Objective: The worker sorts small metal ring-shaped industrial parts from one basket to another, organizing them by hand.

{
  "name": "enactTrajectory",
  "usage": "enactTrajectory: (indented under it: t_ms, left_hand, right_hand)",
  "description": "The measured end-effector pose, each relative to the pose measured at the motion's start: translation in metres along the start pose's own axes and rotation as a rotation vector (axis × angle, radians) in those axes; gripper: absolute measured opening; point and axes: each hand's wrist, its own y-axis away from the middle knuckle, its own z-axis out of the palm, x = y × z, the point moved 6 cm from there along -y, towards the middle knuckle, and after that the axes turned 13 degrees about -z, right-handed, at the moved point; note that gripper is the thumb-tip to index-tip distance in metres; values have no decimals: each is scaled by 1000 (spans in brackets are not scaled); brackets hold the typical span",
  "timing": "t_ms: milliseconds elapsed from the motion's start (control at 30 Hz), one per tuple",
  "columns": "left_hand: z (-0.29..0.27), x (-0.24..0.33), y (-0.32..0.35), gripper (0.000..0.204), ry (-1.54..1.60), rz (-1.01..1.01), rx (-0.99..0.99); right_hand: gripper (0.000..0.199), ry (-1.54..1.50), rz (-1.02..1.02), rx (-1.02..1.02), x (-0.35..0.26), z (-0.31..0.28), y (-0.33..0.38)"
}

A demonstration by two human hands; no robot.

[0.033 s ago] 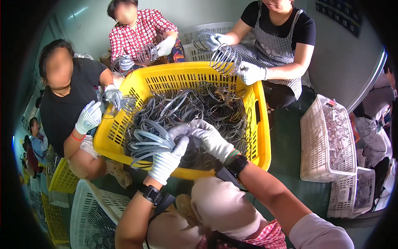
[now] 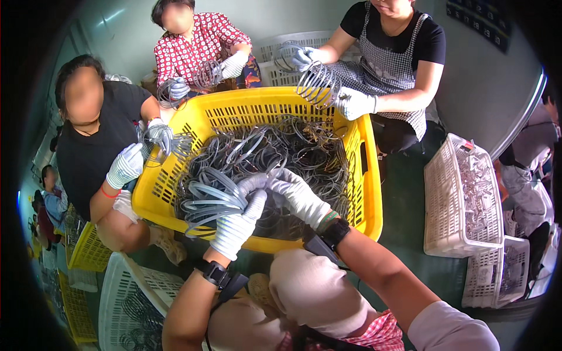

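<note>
My left hand, in a pale striped glove, is closed on a bundle of grey cable loops that fans out to its left. Its thumb points up and its fingers reach toward the other hand. My right hand, gloved too, has its fingers bent together at the left hand's fingertips; what lies between them is too small to tell. Both hands are above the near part of a yellow slotted basket, which holds a tangled heap of similar grey cables.
Three people sit around the basket, their gloved hands holding cable loops. White crates with clear pieces stand at the right. A white basket with dark coils stands at lower left, beside another yellow basket.
</note>
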Motion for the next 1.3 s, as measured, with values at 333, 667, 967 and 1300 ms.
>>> enactTrajectory:
  t_ms: [333,667,967,1300]
  left_hand:
    - [-36,-8,-9,33,274,-152,355]
    - [-38,-28,-15,39,240,-240,154]
    - [-36,-13,-9,80,285,-11,62]
    - [-29,5,-5,80,-24,-45,24]
  right_hand:
    - [15,-13,47,44,-2,1,1]
    - [12,-43,53,-116,1,1,1]
    - [28,-245,209,-254,-4,26,13]
    - [34,-362,235,-238,-12,28,15]
